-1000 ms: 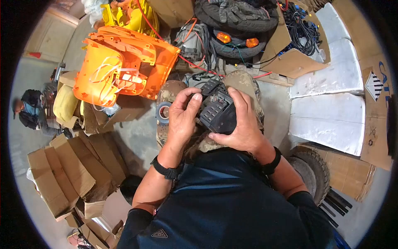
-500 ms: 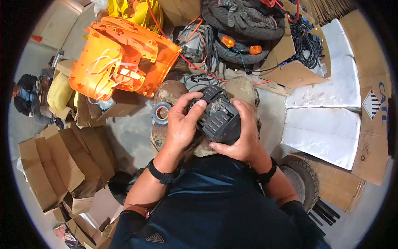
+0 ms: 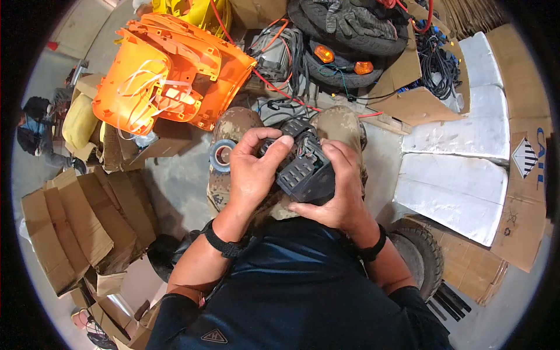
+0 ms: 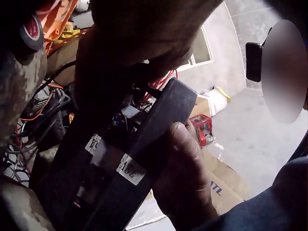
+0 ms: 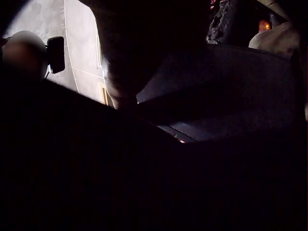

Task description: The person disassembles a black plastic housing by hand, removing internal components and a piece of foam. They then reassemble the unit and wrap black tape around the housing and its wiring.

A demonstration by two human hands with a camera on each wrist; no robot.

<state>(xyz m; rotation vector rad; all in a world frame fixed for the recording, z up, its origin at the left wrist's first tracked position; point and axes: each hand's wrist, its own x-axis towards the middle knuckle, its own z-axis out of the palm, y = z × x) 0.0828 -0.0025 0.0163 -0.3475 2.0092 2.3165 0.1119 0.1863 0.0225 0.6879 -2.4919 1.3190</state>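
Note:
A black vented electronics case point(image 3: 309, 182) is held between both hands above the camouflage-covered knees. Its two slotted halves stand partly apart, with wiring and parts showing in the gap. My left hand point(image 3: 254, 175) pinches the far left half between thumb and bent forefinger. My right hand point(image 3: 343, 195) grips the other half, thumb along the near side and fingers along the far right side. In the left wrist view, a white label point(image 4: 131, 169) lies split across the two halves, and the right thumb point(image 4: 185, 144) presses the case's side. The right wrist view is mostly dark.
A roll of tape point(image 3: 222, 155) rests on the left knee. Orange plastic panels point(image 3: 140, 87) lie ahead on the left, tyres point(image 3: 350, 38) with gloves on top ahead. A box of cables point(image 3: 431, 99) and white foam blocks point(image 3: 452, 189) are on the right, flattened cardboard point(image 3: 87, 221) on the left.
The head view has shifted a little. Both hands keep their hold on the case, which has tilted slightly and sits a little further left in the view.

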